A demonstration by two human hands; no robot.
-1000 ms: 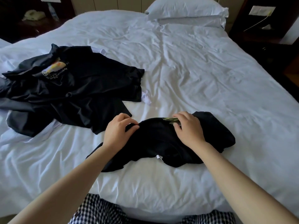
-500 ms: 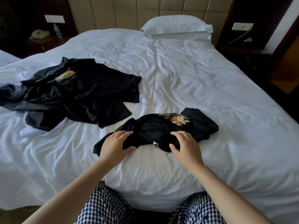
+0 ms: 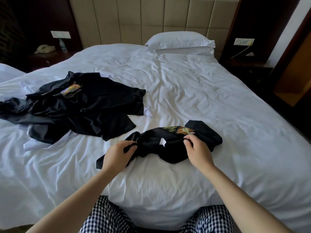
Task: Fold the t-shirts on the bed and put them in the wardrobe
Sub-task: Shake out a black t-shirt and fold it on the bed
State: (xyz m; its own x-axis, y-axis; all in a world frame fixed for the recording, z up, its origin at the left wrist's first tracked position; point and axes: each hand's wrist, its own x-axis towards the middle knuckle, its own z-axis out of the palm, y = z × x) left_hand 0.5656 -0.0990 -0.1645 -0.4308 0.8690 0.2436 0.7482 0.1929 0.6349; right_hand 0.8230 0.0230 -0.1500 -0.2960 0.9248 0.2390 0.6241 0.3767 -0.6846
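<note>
A crumpled black t-shirt with an orange and yellow print and a white label lies near the front edge of the white bed. My left hand grips a bunch of its fabric at the left end. My right hand pinches the cloth just below the print. A heap of black t-shirts, one showing a colourful print, lies spread on the bed's left side, apart from both hands.
A white pillow leans at the padded headboard. Dark nightstands flank the bed, the left one bearing a telephone and a bottle. A wooden door frame stands at the right. My checked trousers touch the bed's front edge.
Both hands have shifted their hold on the near t-shirt, now gripping bunched fabric, and the white label has turned up. The view has tilted upward, showing more of the headboard.
</note>
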